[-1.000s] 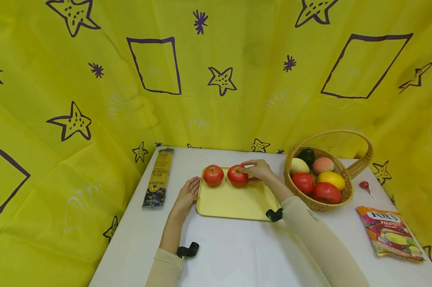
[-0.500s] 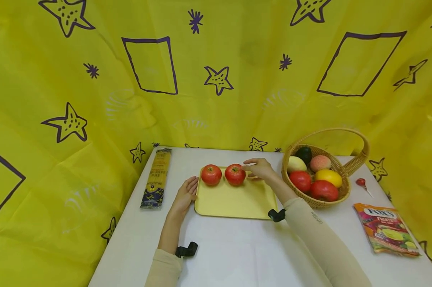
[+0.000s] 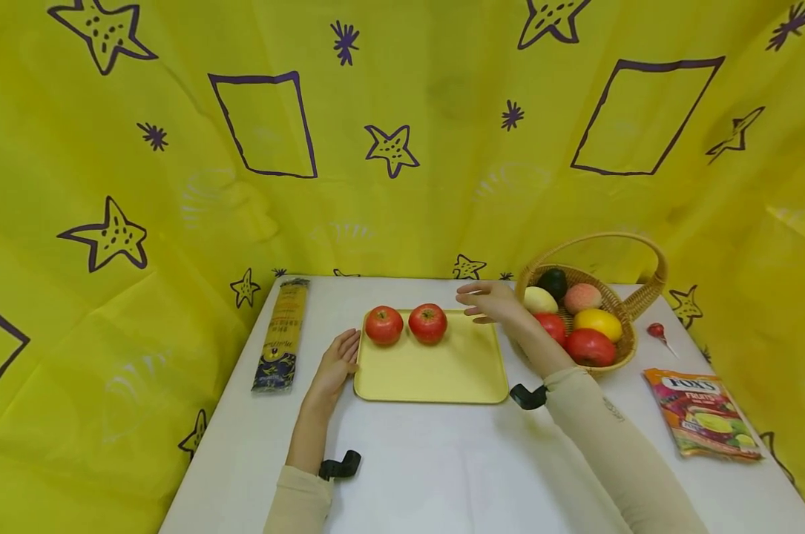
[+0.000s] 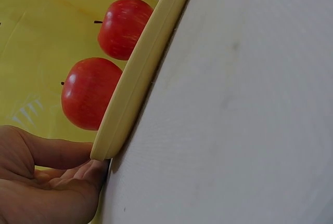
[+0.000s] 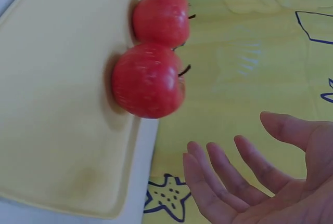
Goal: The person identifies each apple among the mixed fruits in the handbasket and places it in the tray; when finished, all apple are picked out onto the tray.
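Two red apples stand side by side near the far edge of a pale yellow tray (image 3: 435,378), the left apple (image 3: 384,325) and the right apple (image 3: 428,324). My left hand (image 3: 334,368) lies along the tray's left edge. Its fingers stretch forward, and in the left wrist view the thumb (image 4: 62,153) touches the rim at the corner. Over the tray's far right corner, my right hand (image 3: 494,302) hovers with spread, relaxed fingers and holds nothing. The right wrist view shows a gap between its fingertips and the nearer apple (image 5: 149,80).
A wicker basket (image 3: 625,356) at the back right holds several fruits, among them a yellow lemon (image 3: 598,325). Right of it lie a red lollipop (image 3: 656,331) and a FOX'S candy bag (image 3: 704,415). A spaghetti pack (image 3: 282,334) is at the left. Yellow cloth hangs behind.
My right hand has let go of the right apple and moved away from it, right towards the basket. The left hand stays at the tray's edge. The head view has shifted slightly.
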`<state>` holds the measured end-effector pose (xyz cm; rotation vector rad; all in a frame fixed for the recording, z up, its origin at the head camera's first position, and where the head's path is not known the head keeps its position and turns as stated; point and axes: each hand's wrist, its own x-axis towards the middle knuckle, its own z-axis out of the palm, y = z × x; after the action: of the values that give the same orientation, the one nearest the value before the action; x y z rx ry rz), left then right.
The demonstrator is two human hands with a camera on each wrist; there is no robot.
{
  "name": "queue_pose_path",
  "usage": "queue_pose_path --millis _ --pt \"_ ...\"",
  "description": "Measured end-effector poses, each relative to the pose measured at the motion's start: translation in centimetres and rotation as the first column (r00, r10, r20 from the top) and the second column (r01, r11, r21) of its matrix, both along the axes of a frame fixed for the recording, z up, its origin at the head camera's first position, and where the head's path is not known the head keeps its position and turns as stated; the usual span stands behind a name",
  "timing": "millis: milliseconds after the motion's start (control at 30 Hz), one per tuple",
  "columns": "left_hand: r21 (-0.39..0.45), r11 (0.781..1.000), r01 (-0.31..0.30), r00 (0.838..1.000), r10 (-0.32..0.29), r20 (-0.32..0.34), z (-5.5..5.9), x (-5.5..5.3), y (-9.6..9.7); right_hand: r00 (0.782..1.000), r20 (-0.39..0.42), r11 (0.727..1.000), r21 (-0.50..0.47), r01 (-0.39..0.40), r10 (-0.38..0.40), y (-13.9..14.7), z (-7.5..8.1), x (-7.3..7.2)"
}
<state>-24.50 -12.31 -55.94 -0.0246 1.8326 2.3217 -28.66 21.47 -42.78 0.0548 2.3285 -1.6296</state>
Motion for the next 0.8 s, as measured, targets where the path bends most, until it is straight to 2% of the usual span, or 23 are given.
queue_pose_path --millis 200,500,800 --pt "0.005 1.000 -0.001 1.000 0.001 0.001 -0.1 0.1 -0.1 0.999 -0.033 1.000 0.001 -0.013 0.013 1.0 1.3 1.0" --pt "-0.006 1.000 -0.003 1.000 0.003 0.006 0.1 0.0 0.0 0.997 -0.073 0.999 0.034 -0.032 0.034 3.0 4.0 2.7" --pt "0.008 1.000 0.006 1.000 -0.006 -0.004 0.0 0.0 -0.1 0.995 -0.101 1.000 -0.004 -0.018 0.018 5.7 5.1 3.6"
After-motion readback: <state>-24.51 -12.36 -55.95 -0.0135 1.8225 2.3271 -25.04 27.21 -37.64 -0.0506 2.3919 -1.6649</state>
